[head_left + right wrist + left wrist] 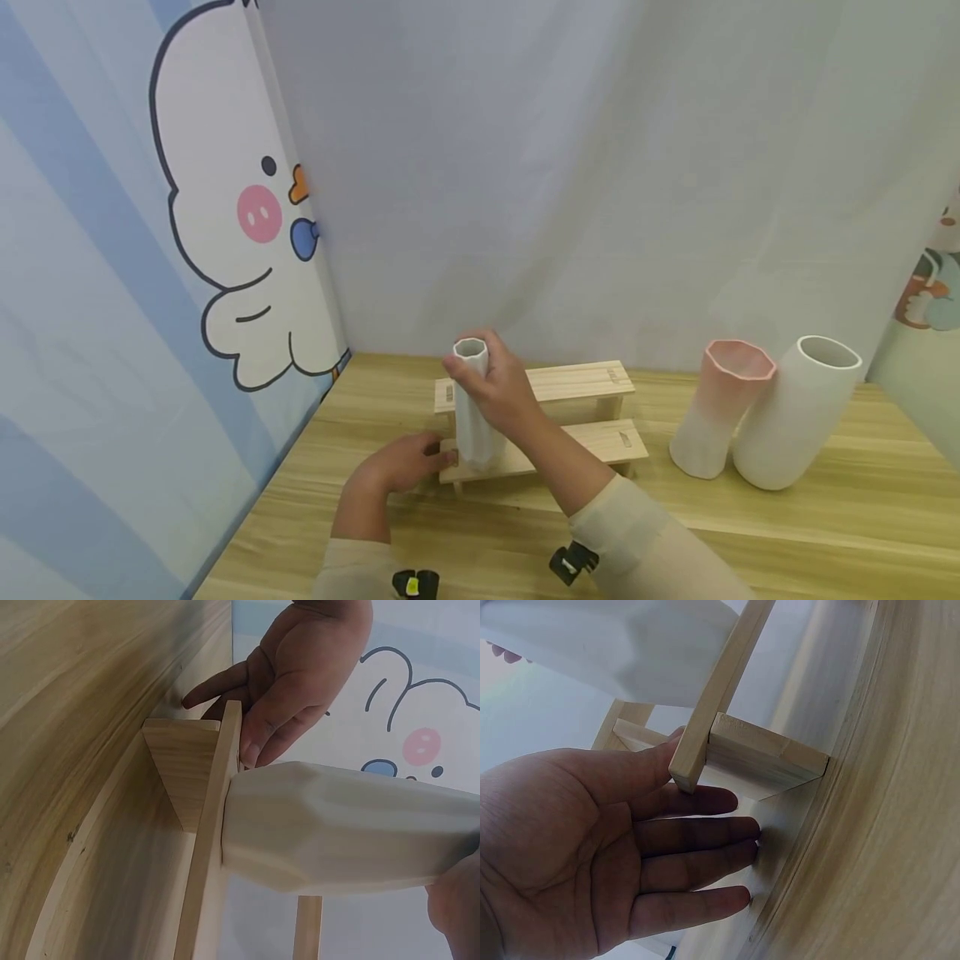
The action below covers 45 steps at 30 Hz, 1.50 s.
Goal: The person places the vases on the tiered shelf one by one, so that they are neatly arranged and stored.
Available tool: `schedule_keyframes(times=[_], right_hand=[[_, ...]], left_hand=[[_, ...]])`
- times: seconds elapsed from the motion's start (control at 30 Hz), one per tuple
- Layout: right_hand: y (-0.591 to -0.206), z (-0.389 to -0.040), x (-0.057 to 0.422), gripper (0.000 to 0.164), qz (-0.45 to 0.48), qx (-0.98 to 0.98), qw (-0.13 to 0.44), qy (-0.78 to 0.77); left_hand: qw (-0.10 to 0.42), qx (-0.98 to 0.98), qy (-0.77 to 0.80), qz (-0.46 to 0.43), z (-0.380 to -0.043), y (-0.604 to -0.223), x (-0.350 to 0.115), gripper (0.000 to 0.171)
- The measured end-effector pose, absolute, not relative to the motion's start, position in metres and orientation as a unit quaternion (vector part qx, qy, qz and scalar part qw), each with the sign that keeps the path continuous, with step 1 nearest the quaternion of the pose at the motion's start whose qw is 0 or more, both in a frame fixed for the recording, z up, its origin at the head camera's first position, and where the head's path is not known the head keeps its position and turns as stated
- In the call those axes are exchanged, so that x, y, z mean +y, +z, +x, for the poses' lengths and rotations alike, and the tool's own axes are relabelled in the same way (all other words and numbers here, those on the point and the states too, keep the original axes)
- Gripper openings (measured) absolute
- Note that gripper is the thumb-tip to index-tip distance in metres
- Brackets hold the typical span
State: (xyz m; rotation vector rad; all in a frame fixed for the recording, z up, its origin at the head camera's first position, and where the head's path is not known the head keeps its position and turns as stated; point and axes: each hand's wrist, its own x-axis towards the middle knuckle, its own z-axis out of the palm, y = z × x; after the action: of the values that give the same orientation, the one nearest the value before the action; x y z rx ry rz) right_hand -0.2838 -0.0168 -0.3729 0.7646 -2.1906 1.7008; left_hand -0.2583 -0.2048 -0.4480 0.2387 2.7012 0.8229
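Note:
My right hand [504, 390] grips a slim white faceted vase [472, 429] around its upper part. The vase stands upright, its base on the left part of the lower step of a two-step wooden stand [600, 442]. At the left end of that step, my left hand [401, 461] pinches the board's end, thumb on top and index finger beneath. Its other fingers extend loosely below the board in the left wrist view. The right wrist view shows the vase's base [262, 825] against the board, with only part of the right hand [457, 900] visible at the edge.
To the right on the wooden table [525, 542] stand a pink-and-white vase [708, 417] and a taller white vase [795, 425], close together. A grey-white curtain [600, 183] hangs behind the stand. At the left is a blue cloth with a cartoon duck [217, 167].

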Motion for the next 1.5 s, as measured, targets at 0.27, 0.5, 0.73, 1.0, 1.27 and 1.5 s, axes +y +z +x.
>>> schedule_keyframes(times=[0.27, 0.5, 0.73, 1.0, 1.27, 1.5], right_hand=[[-0.375, -0.286, -0.017, 0.035, 0.276, -0.746, 0.137, 0.590], [-0.378, -0.287, -0.016, 0.032, 0.278, -0.748, 0.150, 0.584], [-0.379, -0.291, -0.012, 0.032, 0.294, -0.752, 0.126, 0.577], [-0.383, -0.293, -0.014, 0.034, 0.299, -0.738, 0.141, 0.588], [-0.388, -0.292, -0.023, 0.034, 0.271, -0.734, 0.197, 0.591], [-0.386, -0.291, -0.024, 0.033, 0.278, -0.733, 0.206, 0.586]], left_hand=[[0.150, 0.943, 0.286, 0.084, -0.259, -0.449, -0.205, 0.047], [0.151, 0.944, 0.281, 0.087, -0.260, -0.449, -0.204, 0.049], [0.149, 0.945, 0.279, 0.087, -0.261, -0.449, -0.205, 0.049], [0.151, 0.945, 0.279, 0.082, -0.260, -0.450, -0.207, 0.051], [0.147, 0.944, 0.284, 0.086, -0.259, -0.450, -0.206, 0.049], [0.150, 0.943, 0.286, 0.085, -0.258, -0.448, -0.206, 0.047]])
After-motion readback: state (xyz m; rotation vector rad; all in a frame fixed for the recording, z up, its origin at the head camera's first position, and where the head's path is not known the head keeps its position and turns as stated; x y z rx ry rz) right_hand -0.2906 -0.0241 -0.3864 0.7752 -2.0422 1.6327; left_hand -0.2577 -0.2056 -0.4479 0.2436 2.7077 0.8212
